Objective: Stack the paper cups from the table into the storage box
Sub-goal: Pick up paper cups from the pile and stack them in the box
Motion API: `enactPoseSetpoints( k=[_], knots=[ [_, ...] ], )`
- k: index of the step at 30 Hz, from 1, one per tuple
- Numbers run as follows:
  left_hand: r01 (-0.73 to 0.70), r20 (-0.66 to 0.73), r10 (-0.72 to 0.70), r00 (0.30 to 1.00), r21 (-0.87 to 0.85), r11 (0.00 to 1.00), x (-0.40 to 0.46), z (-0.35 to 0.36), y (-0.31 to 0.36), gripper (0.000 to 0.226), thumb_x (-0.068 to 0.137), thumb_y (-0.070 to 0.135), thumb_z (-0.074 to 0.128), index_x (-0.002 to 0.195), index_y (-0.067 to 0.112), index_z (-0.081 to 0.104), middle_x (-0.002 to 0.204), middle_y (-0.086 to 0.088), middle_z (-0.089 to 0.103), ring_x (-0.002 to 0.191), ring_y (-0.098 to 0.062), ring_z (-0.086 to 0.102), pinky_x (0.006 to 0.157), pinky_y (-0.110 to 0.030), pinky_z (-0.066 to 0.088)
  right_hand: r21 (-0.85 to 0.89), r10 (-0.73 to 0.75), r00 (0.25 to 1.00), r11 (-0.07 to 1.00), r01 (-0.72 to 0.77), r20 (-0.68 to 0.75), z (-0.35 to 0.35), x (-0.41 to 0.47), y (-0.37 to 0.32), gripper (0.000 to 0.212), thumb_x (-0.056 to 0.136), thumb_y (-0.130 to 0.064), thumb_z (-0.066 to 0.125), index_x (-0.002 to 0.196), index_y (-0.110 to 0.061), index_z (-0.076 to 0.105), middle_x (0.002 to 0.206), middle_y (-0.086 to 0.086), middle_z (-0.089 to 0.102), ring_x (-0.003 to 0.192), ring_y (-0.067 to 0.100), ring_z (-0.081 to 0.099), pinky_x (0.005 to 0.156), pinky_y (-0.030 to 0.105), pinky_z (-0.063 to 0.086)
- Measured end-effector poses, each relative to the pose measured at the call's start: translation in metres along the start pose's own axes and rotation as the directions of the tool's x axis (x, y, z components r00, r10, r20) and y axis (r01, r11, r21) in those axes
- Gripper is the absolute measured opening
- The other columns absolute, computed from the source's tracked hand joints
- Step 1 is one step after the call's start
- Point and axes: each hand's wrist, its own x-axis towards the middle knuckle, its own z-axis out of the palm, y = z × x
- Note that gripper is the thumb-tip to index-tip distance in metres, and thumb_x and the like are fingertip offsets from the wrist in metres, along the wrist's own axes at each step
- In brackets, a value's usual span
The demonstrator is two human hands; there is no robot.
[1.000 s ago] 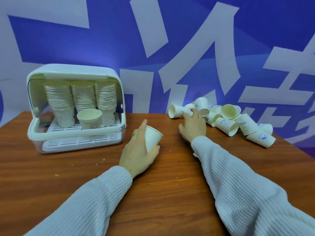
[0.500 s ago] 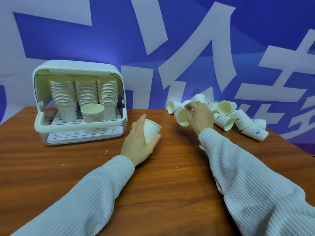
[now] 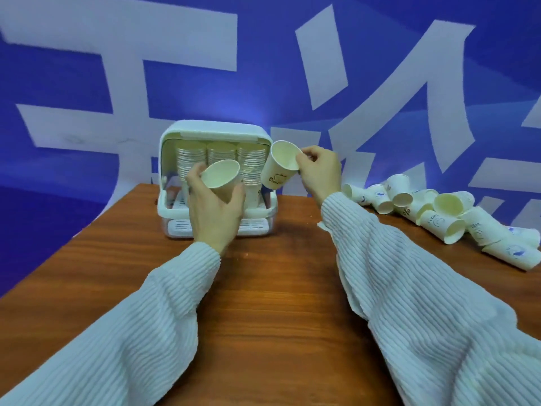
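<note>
The white storage box (image 3: 215, 131) stands open at the far middle of the wooden table (image 3: 272, 288), with three tall stacks of paper cups (image 3: 221, 155) inside. My left hand (image 3: 215, 213) is raised in front of the box and grips one paper cup (image 3: 221, 178), mouth tilted toward me. My right hand (image 3: 317, 168) holds a second paper cup (image 3: 279, 165) by its rim, up beside the box's right edge. A pile of several loose paper cups (image 3: 439, 213) lies on its sides at the right of the table.
A blue wall with large white lettering (image 3: 366, 68) rises right behind the table. The table's left edge (image 3: 58, 250) runs diagonally toward the box. My two white ribbed sleeves (image 3: 409, 303) cover much of the near table.
Both hands have lifted off the table and moved to the box, each carrying a cup. My view has swung left, so the box now sits in the middle and the pile at the right.
</note>
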Motion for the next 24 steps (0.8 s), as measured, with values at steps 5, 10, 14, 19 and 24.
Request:
enactPoseSetpoints(
  k=[5,10,14,19,24],
  knots=[
    [0.06,-0.077,-0.055,0.995,0.061,0.996,0.02,-0.043,-0.027,0.082,0.086,0.039,0.072,0.152,0.022,0.027,0.149,0.001,0.045,0.134,-0.022,0.046,0.112,-0.04,0.039,-0.142,-0.075,0.982,0.985,0.101,0.174,0.069,0.001,-0.029,0.025,0.089,-0.019,0.057,0.112,-0.025,0.067,0.097,0.002,0.071,0.089,0.026,0.063,0.076,0.036,0.05],
    [0.057,-0.043,-0.054,0.998,0.086,0.995,0.023,-0.058,-0.039,0.08,0.088,0.038,0.073,0.153,0.021,0.029,0.151,-0.001,0.042,0.135,-0.02,0.044,0.113,-0.039,0.038,-0.388,-0.016,0.946,0.91,0.148,0.324,0.101,-0.001,-0.029,0.021,0.092,-0.019,0.06,0.109,-0.025,0.071,0.107,0.007,0.07,0.092,0.029,0.059,0.077,0.032,0.041],
    [0.008,0.023,-0.011,1.0,0.13,0.992,0.032,-0.056,-0.037,0.085,0.089,0.041,0.072,0.158,0.021,0.026,0.157,-0.001,0.038,0.143,-0.017,0.036,0.114,-0.035,0.034,-0.516,0.072,0.9,0.837,0.18,0.43,0.112,-0.01,-0.019,0.02,0.09,-0.019,0.059,0.101,-0.027,0.074,0.11,0.006,0.072,0.092,0.029,0.059,0.08,0.036,0.049],
    [-0.065,0.077,0.051,0.996,0.193,0.979,0.064,-0.039,-0.026,0.08,0.091,0.041,0.071,0.156,0.018,0.032,0.151,-0.003,0.041,0.139,-0.019,0.04,0.108,-0.028,0.03,-0.466,0.059,0.898,0.869,0.168,0.435,0.109,-0.015,-0.015,0.033,0.094,-0.045,0.051,0.115,-0.032,0.073,0.117,0.003,0.073,0.109,0.032,0.065,0.091,0.041,0.052],
    [-0.117,0.237,0.05,0.97,0.279,0.953,0.089,-0.01,-0.022,0.08,0.09,0.037,0.075,0.154,0.011,0.035,0.153,-0.012,0.043,0.141,-0.026,0.041,0.113,-0.033,0.029,-0.371,0.01,0.936,0.919,0.13,0.351,0.095,-0.018,-0.003,0.049,0.088,-0.064,0.043,0.12,-0.036,0.067,0.116,-0.004,0.073,0.107,0.024,0.067,0.092,0.046,0.056]
  ],
)
